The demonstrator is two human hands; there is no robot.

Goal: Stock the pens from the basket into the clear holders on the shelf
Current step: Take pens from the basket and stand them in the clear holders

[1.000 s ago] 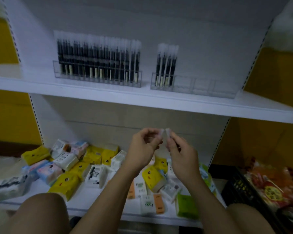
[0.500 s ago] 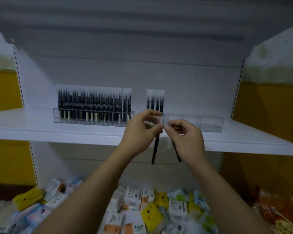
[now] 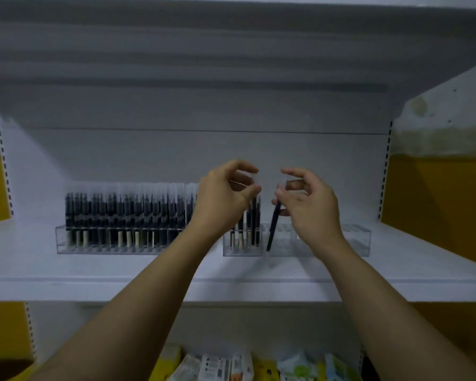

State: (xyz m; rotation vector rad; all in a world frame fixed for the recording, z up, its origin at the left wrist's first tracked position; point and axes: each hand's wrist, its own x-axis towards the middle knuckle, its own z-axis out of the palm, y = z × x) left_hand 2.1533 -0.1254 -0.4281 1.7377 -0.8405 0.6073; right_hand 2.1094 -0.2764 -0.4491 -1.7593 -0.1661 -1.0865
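On the shelf (image 3: 121,270), the left hand (image 3: 223,196) is pinching the cap of an upright pen (image 3: 254,215) in the clear holder (image 3: 349,240), while at its three o'clock the right hand (image 3: 307,204) is pinching a tilted pen (image 3: 272,229) whose tip is sitting in the same holder.

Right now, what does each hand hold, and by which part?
Left hand pinches an upright black pen at its clear cap; right hand pinches a tilted black pen near its cap end.
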